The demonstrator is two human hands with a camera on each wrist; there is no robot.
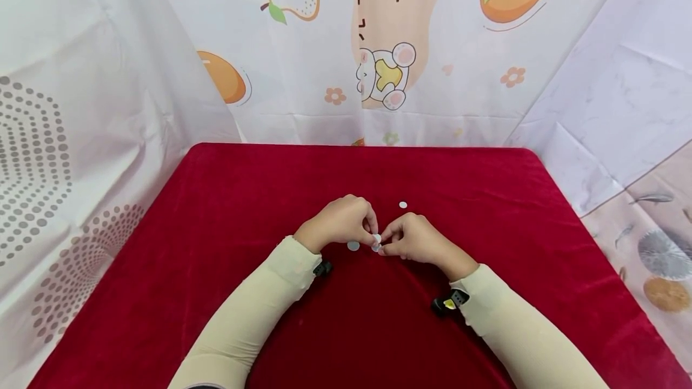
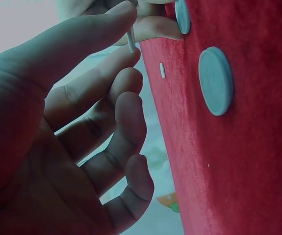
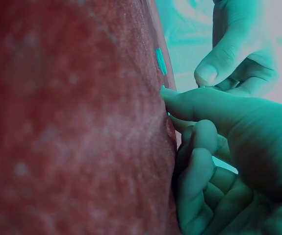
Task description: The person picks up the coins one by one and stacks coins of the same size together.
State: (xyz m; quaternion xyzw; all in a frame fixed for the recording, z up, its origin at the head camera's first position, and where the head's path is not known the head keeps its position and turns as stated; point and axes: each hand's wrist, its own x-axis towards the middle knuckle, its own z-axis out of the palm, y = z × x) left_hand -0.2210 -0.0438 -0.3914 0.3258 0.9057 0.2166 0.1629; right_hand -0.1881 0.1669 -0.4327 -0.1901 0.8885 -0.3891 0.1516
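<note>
My left hand (image 1: 346,221) pinches a silvery coin (image 2: 131,39) between thumb and index finger, seen edge-on in the left wrist view. Its other fingers are loosely bent. Just to the right, my right hand (image 1: 416,238) is low over the red cloth, its thumb and index fingertip at the rim of another coin (image 2: 182,17) lying there. In the head view the held coin appears right above that one, and fingers partly cover both. A third, grey coin (image 1: 353,245) lies flat under the left wrist.
One more small pale coin (image 1: 402,205) lies on the red cloth (image 1: 303,173) beyond the right hand. The cloth-covered table reaches back to a white printed curtain (image 1: 303,89). A small black device is strapped at each wrist.
</note>
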